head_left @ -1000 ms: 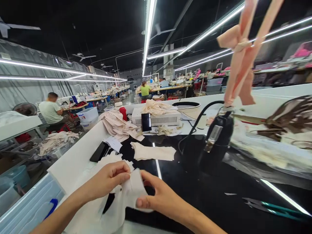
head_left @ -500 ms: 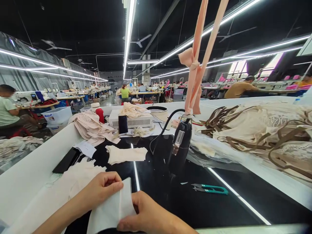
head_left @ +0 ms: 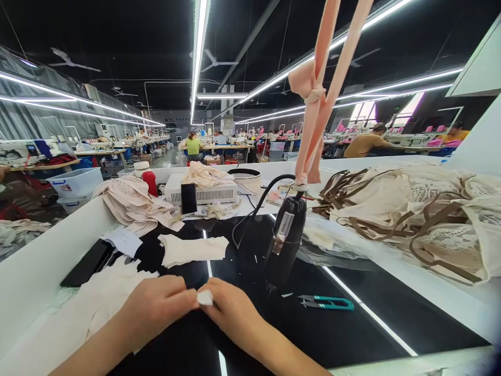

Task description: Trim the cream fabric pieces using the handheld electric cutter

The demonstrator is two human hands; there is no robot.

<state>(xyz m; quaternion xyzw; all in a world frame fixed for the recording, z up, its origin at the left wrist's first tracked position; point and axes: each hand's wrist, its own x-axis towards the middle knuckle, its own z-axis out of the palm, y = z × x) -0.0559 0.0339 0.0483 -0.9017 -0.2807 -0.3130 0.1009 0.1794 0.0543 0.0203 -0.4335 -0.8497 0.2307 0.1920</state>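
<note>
My left hand and my right hand meet low over the black tabletop, fingers pinched. Between them shows a small bit of a white fabric-like piece; the rest of it is hidden by my hands. A flat cream fabric piece lies just beyond my hands. Thread snips with teal handles rest to the right. Upright between them hangs a black corded tool, tied to a knotted pink cloth strip. Pale scalloped fabric lies by my left forearm.
Beige fabric with brown straps is heaped at right. Further back stand a white vented box, a phone and a pile of pinkish fabric. White walls edge the table. Several people work at sewing tables behind.
The white piece, earlier spread out between both hands, is now mostly hidden in them. My hands have come together. The view has shifted slightly to the right.
</note>
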